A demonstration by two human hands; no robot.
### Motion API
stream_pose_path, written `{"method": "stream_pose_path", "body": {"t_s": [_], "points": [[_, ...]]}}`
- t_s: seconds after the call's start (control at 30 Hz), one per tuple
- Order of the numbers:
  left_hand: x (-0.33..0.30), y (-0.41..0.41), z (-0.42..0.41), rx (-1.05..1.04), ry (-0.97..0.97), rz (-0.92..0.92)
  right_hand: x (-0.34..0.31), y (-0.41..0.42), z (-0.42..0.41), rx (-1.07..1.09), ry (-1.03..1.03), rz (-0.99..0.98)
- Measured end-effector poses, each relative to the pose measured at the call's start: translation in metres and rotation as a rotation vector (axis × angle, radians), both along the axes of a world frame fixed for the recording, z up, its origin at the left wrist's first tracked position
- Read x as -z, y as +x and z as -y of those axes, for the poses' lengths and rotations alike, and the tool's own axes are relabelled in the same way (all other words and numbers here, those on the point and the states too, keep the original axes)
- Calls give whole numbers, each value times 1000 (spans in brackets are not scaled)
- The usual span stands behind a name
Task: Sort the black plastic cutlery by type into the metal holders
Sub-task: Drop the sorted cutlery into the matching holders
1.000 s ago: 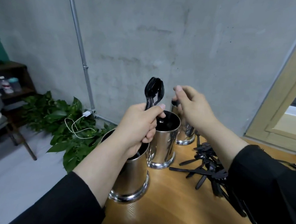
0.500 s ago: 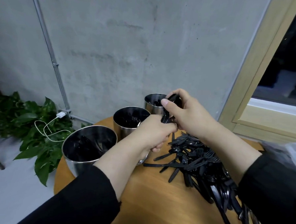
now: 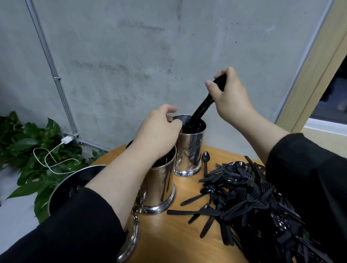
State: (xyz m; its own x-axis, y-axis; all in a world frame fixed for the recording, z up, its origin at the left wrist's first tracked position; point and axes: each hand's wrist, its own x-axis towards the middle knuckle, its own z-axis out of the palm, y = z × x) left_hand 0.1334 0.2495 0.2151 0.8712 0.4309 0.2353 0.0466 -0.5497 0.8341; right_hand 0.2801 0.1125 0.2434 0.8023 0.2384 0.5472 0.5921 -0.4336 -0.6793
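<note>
Right-hand grip (image 3: 228, 98) on cutlery (image 3: 204, 104), wooden table (image 3: 175, 242)

I note a round wooden table (image 3: 174, 246) bearing three metal holders in a row, near (image 3: 97, 179), middle (image 3: 162, 183) and far (image 3: 189, 152), a lone spoon (image 3: 206, 161) beside the far one, and a heap of black cutlery (image 3: 251, 199) at right.

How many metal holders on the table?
3. Near shiny steel cylindrical holder under the left sleeve; middle one below the left hand; far one receiving cutlery from the right hand.
</note>
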Motion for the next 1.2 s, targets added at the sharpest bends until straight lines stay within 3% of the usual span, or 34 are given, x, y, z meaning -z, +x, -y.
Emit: {"method": "stream_pose_path", "body": {"t_s": [0.1,0.23,0.4,0.5,0.67,0.77,0.93,1.2], "points": [[0,4,1,-22,30,75,4,24,-23,-2,-159,-38],[3,7,16,-22,34,178,28,43,-32,25,-564,-206],[29,4,53,31,2,201,76,11,34,109,-339,-110],[73,5,78,137,26,71,121,-41,112,139,-395,-114],[163,-7,107,253,492,-398,180,-157,237,267,-486,-128],[198,-20,120,250,613,-499,208,-216,278,361,-515,-263],[210,-36,158,236,649,-460,236,-246,292,301,-465,-345],[220,-75,211,272,589,-326,247,-244,294,279,-529,-277]]}}
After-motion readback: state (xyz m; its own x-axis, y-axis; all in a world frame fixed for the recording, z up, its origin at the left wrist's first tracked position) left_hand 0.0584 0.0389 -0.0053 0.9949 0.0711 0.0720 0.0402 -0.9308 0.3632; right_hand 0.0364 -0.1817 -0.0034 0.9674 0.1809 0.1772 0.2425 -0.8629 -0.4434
